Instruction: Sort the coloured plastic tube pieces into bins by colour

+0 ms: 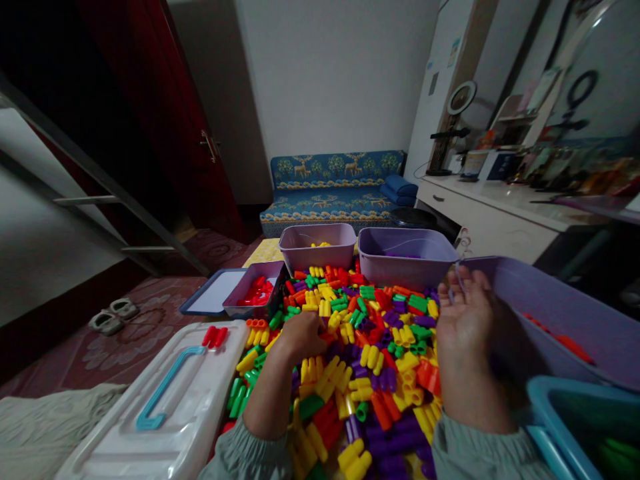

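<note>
- Work in hand, as I judge it: picking from the loose pile of plastic pieces (373, 357), red, yellow, green and purple mixed, spread across the middle between the containers.
- Left hand (300, 337): reaches down into the pile, back of the hand up, fingers curled among the pieces. Fingertips hidden; cannot tell whether anything is gripped.
- Right hand (465, 323): palm up, fingers loosely spread, no piece seen in it. Released, beside the near-left part of the large purple bin (535, 290).
- Large purple bin: red pieces (575, 348) inside.
- Beyond the pile, side by side: left lavender bin (317, 259) with some yellow pieces (321, 245), right lavender bin (403, 269) with purple ones low inside.
- Lower right: blue bin (553, 387), green pieces in shadow.
- Left of the pile: small tray (245, 311) with red pieces. Nearer, a white lid (200, 400), blue handle (173, 380) on top, a red piece (215, 337) resting at its far end.
- Next move, my judgement: calls for a fingertip pinch on one piece, then a clean lift straight up. Pieces lie tight and overlapping, so neighbours could drag or roll.
- Right palm is well placed to receive a piece; the bin wall beside it needs clearance.
</note>
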`<state>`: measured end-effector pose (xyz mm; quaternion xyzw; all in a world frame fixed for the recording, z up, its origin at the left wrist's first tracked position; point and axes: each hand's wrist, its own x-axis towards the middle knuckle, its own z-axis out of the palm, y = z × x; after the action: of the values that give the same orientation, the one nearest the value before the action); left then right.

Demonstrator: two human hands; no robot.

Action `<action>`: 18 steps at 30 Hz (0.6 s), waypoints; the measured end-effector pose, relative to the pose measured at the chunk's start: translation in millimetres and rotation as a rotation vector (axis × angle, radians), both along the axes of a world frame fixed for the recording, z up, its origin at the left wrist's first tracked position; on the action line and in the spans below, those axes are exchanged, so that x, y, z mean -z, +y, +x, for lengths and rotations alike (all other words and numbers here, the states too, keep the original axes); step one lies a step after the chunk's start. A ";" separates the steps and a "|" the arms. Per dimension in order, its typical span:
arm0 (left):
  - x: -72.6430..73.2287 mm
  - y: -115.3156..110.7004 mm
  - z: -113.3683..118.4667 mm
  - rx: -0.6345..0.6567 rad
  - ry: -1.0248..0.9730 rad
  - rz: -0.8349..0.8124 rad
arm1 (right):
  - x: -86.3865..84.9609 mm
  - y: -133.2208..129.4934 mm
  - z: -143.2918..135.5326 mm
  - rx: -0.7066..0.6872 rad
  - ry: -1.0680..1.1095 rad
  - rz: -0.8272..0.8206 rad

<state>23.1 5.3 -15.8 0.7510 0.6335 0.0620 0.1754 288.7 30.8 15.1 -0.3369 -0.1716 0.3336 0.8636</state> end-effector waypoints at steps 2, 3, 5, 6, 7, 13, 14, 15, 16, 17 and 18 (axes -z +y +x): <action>-2.9 2.3 -0.1 0.019 -0.007 0.011 | 5.1 1.5 -14.9 -0.167 -0.185 -0.089; -4.4 3.8 0.0 0.010 -0.033 0.017 | 8.4 2.3 -22.3 -0.273 -0.306 -0.132; -6.9 6.9 0.2 -0.046 -0.109 0.045 | 17.2 3.7 -36.7 -0.498 -0.583 -0.206; -7.4 8.2 0.0 -0.078 -0.137 0.075 | 22.4 4.0 -43.6 -0.592 -0.737 -0.234; -7.5 9.2 -0.2 -0.108 -0.153 0.111 | 27.6 3.8 -50.2 -0.661 -0.897 -0.259; -0.7 5.9 1.6 -0.082 -0.117 0.125 | 43.5 -11.3 -85.6 -0.716 -1.747 -0.517; 0.2 4.3 4.1 -0.034 -0.104 0.100 | 43.2 -15.1 -90.2 -0.693 -1.854 -0.542; 0.7 2.8 7.2 0.009 -0.080 0.083 | 42.5 -18.7 -94.3 -0.669 -1.947 -0.555; 0.8 1.4 10.8 0.040 -0.045 0.074 | 41.6 -21.7 -97.8 -0.648 -2.020 -0.562; 0.6 0.4 14.5 0.053 -0.005 0.072 | 40.9 -24.1 -100.7 -0.630 -2.072 -0.565; 0.2 -0.3 17.8 0.050 0.030 0.076 | 40.5 -25.6 -102.8 -0.617 -2.102 -0.571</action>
<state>40.8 5.0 -16.0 0.7736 0.6143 0.0704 0.1387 185.8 5.2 -25.4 -0.5783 -0.8057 0.1110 0.0636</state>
